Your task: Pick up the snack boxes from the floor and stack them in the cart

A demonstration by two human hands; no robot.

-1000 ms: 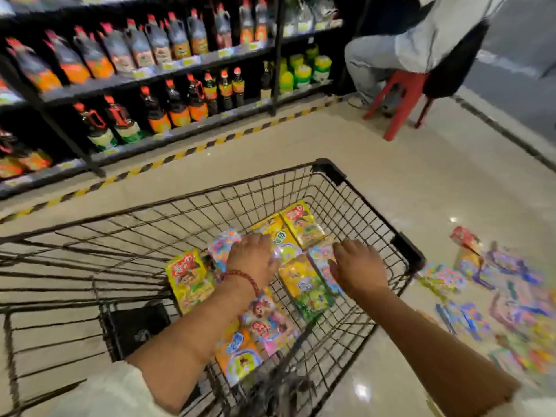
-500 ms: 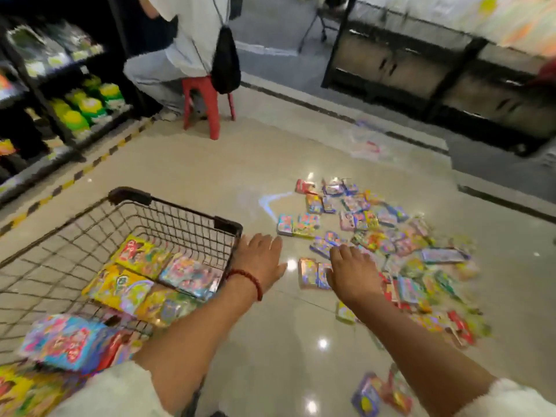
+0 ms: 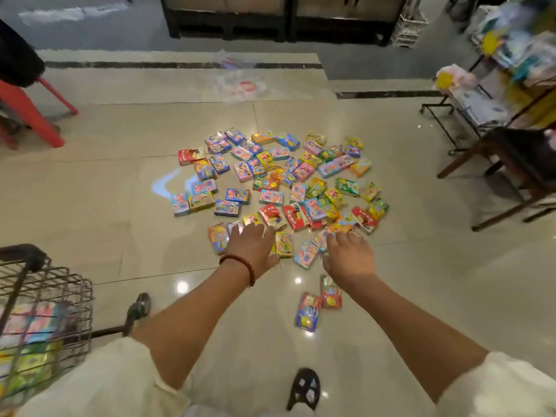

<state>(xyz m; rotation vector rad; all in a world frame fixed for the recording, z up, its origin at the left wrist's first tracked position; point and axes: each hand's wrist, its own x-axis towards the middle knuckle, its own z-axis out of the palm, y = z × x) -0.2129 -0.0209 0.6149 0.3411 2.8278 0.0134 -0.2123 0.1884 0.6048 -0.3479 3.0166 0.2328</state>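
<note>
Several colourful snack boxes [image 3: 272, 182] lie scattered in a wide patch on the glossy tiled floor ahead of me. Two more boxes [image 3: 319, 305] lie apart, nearer my feet. My left hand [image 3: 251, 246], a red bead bracelet on its wrist, reaches out palm down over the near edge of the patch with fingers stretched and holds nothing. My right hand [image 3: 349, 255] is stretched out the same way over the boxes to the right, empty. The wire cart [image 3: 45, 299] stands at the lower left with several boxes inside it.
A red plastic stool [image 3: 33, 115] stands at the far left. A dark wooden chair [image 3: 511, 176] and a metal rack of goods [image 3: 487, 94] are at the right. Dark cabinets [image 3: 270, 16] line the back. My sandalled foot [image 3: 304, 386] shows at the bottom.
My view has swung right, from the cart to the floor patch. Both hands left the boxes in the cart and now reach empty over the boxes on the floor.
</note>
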